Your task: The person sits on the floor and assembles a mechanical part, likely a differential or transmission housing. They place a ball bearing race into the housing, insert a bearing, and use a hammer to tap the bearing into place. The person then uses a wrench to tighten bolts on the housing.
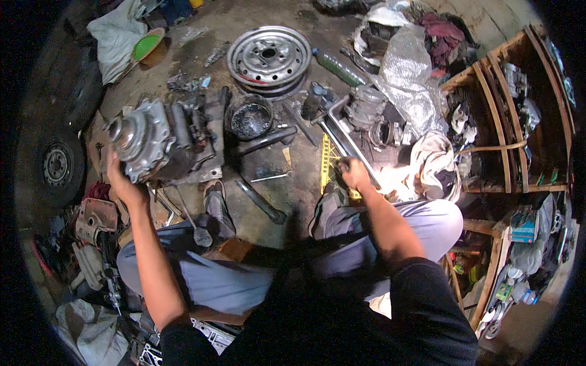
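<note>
Metal housing (pixel 152 137): it is at my left, low above the floor (pixel 305 161), tilted so that its round end looks to the left; what carries it below is hidden from me.
Left hand (pixel 126 186): its fingers are bent around the left edge of the housing, so I judge that they hold or steady it.
Right hand (pixel 356 175): its fingers are curled narrow, just beside the yellow strip (pixel 326 160); I cannot tell if something small is inside them.
Done, as it seems: the housing is brought within reach, and the ribbed metal part (pixel 366 105) lies apart from it, on the right side. I cannot say if these two belong together.
Left to do: the housing carries many pieces on its body, so I judge the work is somewhere in the middle. Whether pieces come off or go on, one view does not show.
Wrench (pixel 273 177): it lies on the floor between my hands, and neither of them touches it.
Round pan (pixel 270 119): near the housing, with dark matter inside which I cannot identify.
</note>
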Demonstrator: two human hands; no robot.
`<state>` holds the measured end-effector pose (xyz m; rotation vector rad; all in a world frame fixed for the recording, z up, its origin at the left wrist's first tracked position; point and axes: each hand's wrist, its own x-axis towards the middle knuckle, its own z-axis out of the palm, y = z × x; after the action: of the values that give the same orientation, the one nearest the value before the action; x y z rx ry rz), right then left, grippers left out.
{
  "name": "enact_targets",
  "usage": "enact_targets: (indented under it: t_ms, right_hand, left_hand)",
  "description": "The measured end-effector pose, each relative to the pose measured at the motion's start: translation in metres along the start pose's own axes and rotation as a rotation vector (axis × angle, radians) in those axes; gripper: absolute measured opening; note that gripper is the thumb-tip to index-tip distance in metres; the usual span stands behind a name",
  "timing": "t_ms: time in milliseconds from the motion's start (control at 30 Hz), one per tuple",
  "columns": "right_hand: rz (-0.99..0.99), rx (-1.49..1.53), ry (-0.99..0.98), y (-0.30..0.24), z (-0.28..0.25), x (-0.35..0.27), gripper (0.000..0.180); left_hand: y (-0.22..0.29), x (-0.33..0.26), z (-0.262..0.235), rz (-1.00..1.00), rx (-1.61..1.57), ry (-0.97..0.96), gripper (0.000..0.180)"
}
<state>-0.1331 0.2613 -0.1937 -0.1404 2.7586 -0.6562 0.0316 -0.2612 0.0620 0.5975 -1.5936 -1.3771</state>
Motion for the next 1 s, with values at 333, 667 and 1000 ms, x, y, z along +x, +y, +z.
enact_targets:
  t_ms: [333, 667, 1000]
  right_hand:
    - [0.26, -0.136, -0.023, 0.044, 0.083, 0.009, 0.084]
    - [0.304, -0.181, 0.074, 0.031, 0.084, 0.019, 0.033]
    - [0.366, 0.032, -0.199, -0.004, 0.063, 0.037, 0.059]
  left_hand:
    - [-0.011, 0.007, -0.024, -0.042, 0.042, 0.021, 0.052]
    - [-0.007, 0.0, -0.033, -0.082, -0.009, 0.134, 0.047]
    - [-0.021, 0.0, -0.041, 0.223, 0.245, -0.007, 0.046]
